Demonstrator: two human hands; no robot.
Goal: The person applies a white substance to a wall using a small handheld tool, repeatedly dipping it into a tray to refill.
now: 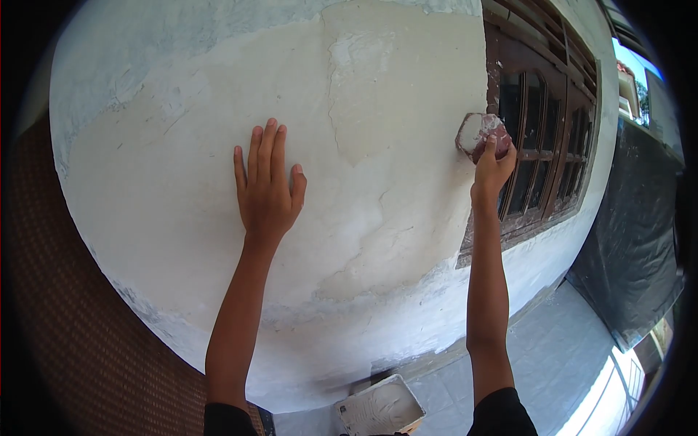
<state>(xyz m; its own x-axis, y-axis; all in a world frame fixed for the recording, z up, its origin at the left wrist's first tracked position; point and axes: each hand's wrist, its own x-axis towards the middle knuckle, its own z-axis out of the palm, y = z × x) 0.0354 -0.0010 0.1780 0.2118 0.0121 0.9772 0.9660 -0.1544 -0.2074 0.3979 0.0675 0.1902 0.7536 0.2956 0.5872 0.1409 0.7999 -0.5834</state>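
My left hand (267,192) lies flat against the pale plastered wall (407,80), fingers stretched upward and thumb out to the side. To the right, beside the window frame, my right hand (495,171) grips a roughly six-sided reddish-brown piece (472,133) smeared with white; its exact kind I cannot tell. The thumb presses on its near face, and the piece overlaps the edge between wall and window. Patchy cream and white coats with cracked, flaking outlines cover the wall between both hands.
A dark brown wooden window (542,138) with glass panes is set in the wall at right. Below stands a white rectangular tub (418,407) with whitish residue, on a grey sheet (545,341). Brown woven material (94,312) borders the left, a black tarp (625,232) the far right.
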